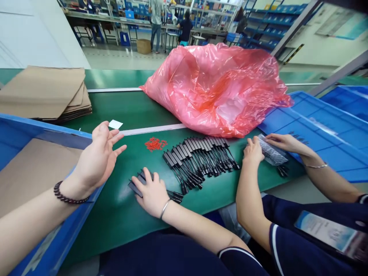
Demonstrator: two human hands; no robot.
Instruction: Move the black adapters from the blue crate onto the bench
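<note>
1. In the head view, our right hand (152, 191) lies over a small group of black modules (133, 188) on the green desk (115, 226). Its fingers spread across their tops; we cannot tell whether this grip is closed on them.
2. Those modules point away from us and to the left. Their long axis runs roughly in line with our right forearm, and their cables (176, 196) come out toward our wrist.
3. Our left hand (100, 157) is raised beside the blue bin (57, 136), palm turned up, that grip wide. A white label (115, 124) shows right at its fingertips; we cannot tell whether they touch.
4. A longer row (198, 145) of modules lies ahead and to the right of our right hand, cables trailing toward our side. Our right hand is clearly nearer to it than our left.
5. Red rings (155, 144) sit in a loose pile beyond our right hand, just left of the row.
6. Past the row's right end, a co-worker's two hands (253, 153) hold bubble wrap (271, 153), well apart from ours.
</note>
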